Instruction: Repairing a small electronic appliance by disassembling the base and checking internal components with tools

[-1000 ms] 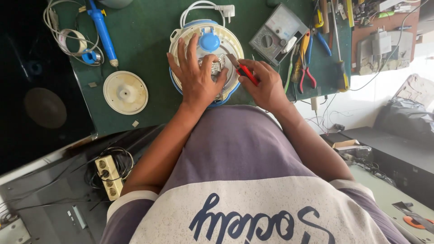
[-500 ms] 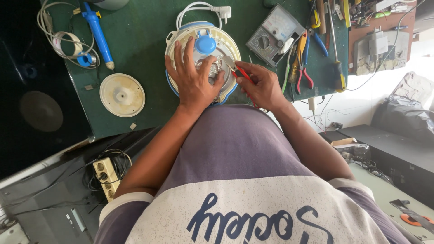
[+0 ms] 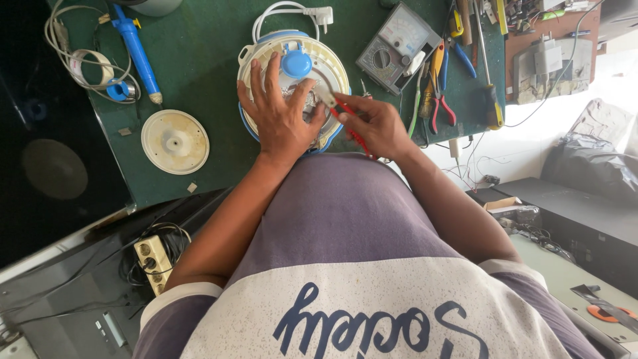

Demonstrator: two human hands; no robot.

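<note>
The left hand (image 3: 282,116) lies with fingers spread on the round white appliance (image 3: 294,83) (blue knob on top) while the right hand (image 3: 373,125) pinches red-handled pliers (image 3: 350,123) near the bench's front edge.

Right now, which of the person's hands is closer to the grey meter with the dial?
Right. The right hand grips a red-handled tool just below-left of the meter; the left hand lies flat on the round appliance, farther off.

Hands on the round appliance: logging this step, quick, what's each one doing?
Left hand: open, spread flat on the round appliance.
Right hand: closed on red-handled pliers.
</note>
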